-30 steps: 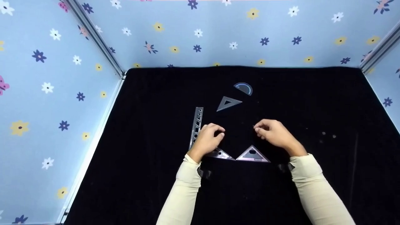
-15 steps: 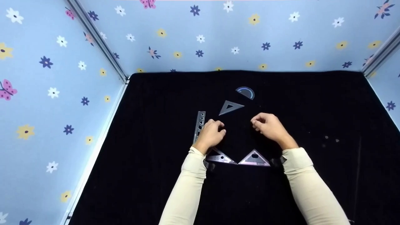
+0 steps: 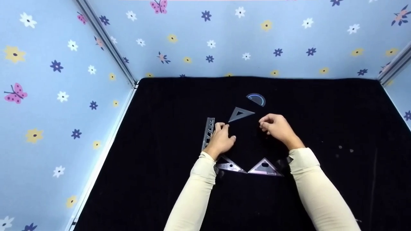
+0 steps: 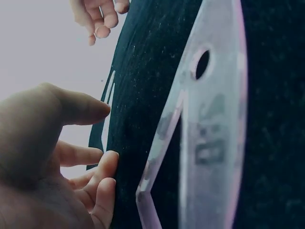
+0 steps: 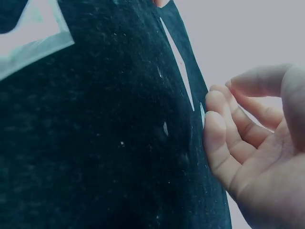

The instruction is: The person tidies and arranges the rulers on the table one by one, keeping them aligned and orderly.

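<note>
Several clear plastic drawing tools lie on a black cloth (image 3: 321,112). My left hand (image 3: 226,132) rests on the cloth with loosely curled fingers, just right of a straight ruler (image 3: 208,131), and holds nothing. My right hand (image 3: 265,125), also loosely curled and empty, sits just right of a small set square (image 3: 240,114). Beyond them lies a protractor (image 3: 257,98). Two larger set squares lie by my wrists: one (image 3: 228,165) at the left, another (image 3: 265,167) at the right. The left wrist view shows the left hand (image 4: 102,143) beside a holed set square (image 4: 209,143). The right hand's fingertips (image 5: 212,119) touch the cloth.
Pale blue flowered walls (image 3: 64,96) enclose the cloth on the left, back and right, with metal corner rails (image 3: 109,41). A few pale specks (image 3: 345,149) dot the cloth at the right.
Both hands have slid away from me, from the two near set squares toward the small set square. The tools lie where they were.
</note>
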The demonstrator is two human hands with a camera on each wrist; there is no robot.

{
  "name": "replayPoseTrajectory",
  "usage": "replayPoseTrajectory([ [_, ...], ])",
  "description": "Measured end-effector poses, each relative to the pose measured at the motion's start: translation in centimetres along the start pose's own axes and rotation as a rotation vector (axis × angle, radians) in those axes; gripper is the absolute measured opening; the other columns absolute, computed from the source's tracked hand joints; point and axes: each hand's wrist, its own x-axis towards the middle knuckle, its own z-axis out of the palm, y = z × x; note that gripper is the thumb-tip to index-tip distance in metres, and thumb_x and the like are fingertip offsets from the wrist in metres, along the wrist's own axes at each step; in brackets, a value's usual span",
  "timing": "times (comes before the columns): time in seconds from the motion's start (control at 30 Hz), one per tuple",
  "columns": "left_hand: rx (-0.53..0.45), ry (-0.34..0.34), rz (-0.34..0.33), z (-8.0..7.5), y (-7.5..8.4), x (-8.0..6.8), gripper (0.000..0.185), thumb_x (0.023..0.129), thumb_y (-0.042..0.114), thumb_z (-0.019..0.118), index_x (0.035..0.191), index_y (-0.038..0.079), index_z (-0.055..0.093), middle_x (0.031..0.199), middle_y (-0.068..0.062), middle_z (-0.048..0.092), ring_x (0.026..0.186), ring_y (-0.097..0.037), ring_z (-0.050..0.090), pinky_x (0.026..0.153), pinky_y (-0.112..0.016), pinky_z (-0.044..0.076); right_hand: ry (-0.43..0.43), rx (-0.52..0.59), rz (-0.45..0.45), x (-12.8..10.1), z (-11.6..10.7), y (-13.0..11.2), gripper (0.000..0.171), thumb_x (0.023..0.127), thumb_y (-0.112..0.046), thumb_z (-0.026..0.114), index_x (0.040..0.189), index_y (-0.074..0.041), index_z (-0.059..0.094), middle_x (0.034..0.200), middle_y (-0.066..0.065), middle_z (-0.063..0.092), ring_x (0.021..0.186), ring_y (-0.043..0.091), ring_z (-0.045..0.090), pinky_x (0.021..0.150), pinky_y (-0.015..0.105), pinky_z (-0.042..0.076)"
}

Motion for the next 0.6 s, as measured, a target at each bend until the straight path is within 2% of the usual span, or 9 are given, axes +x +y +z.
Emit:
replayPoseTrajectory([
  [0.33, -0.023, 0.016, 0.039, 0.0, -0.1, 0.4, 0.043, 0.093, 0.024, 0.065, 0.131, 0.004, 0.062, 0.153, -0.012, 0.04, 0.136, -0.031, 0.046, 0.111, -0.039, 0.036, 0.026, 0.228, 0.061, 1.5, 0.7, 0.6, 0.018, 0.096, 0.004, 0.058, 0.108, 0.016, 0.062, 0.099, 0.027, 0.069, 0.079, 0.018, 0.068, 0.066, 0.026, 0.058],
  [0.47, -0.012, 0.001, 0.024, 0.0, 0.0, 0.5, 0.042, 0.093, 0.024, 0.065, 0.131, 0.006, 0.062, 0.156, -0.01, 0.038, 0.136, -0.032, 0.046, 0.112, -0.041, 0.036, 0.05, 0.253, 0.094, 2.1, 1.1, 0.5, 0.02, 0.097, 0.002, 0.057, 0.112, 0.014, 0.061, 0.11, 0.028, 0.066, 0.085, 0.019, 0.066, 0.069, 0.026, 0.057],
  [0.6, -0.001, -0.008, 0.004, 0.3, -0.1, 0.3, 0.042, 0.093, 0.024, 0.064, 0.132, 0.007, 0.061, 0.158, -0.008, 0.037, 0.133, -0.034, 0.048, 0.11, -0.044, 0.037, 0.064, 0.249, 0.111, 2.5, 1.3, 0.4, 0.03, 0.095, 0.002, 0.055, 0.123, 0.011, 0.058, 0.122, 0.026, 0.062, 0.091, 0.019, 0.064, 0.071, 0.026, 0.056],
])
